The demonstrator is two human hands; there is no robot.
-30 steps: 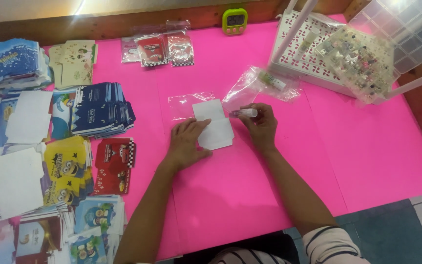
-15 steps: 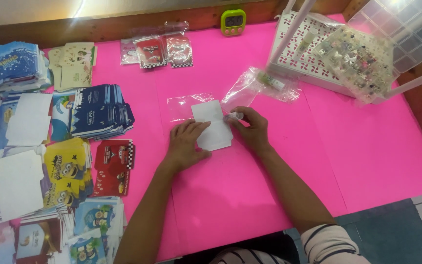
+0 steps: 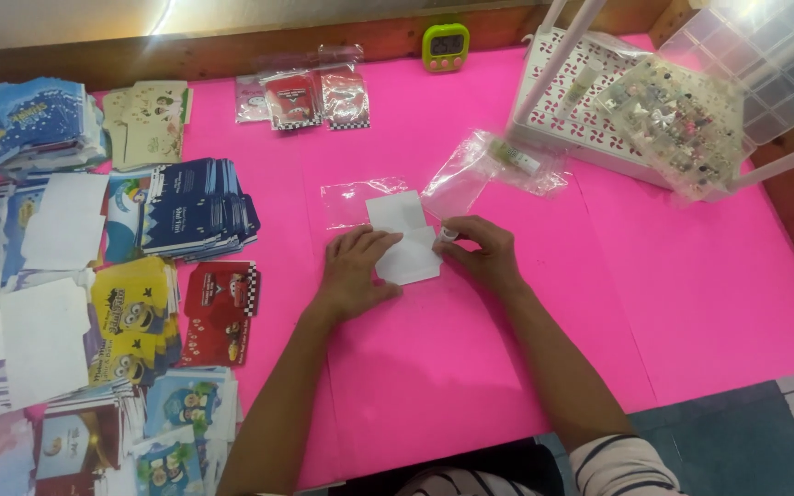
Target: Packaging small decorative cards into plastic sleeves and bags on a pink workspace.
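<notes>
Pink sheeting covers the tabletop (image 3: 691,303), with a wooden edge along its far side. At its middle lies a white card (image 3: 408,241), and the left hand (image 3: 357,271) lies flat on the card's near-left part, fingers spread a little and pressing it down. The right hand (image 3: 482,254) sits just beside the card's right edge, fingers curled together and pinching a small white tube (image 3: 448,235) whose tip touches the card; it may be a glue stick, though it is too small to tell. Partly under the far end of the card lies a flat clear plastic sleeve (image 3: 349,199). Beyond the card to the right is a crumpled clear bag (image 3: 470,174) with a small pale tube inside it. Farther right of the card stands a white perforated tray (image 3: 562,110) carrying a clear bag of small trinkets (image 3: 673,119), and a clear compartment box (image 3: 765,55) sits at the far right corner. Straight beyond the card, by the wooden edge, stands a small green timer (image 3: 445,46), with red packets in clear sleeves (image 3: 314,96) to its left. Left of the card lie stacks of printed cards (image 3: 186,216) in blue, yellow and red, some turned blank side up.
</notes>
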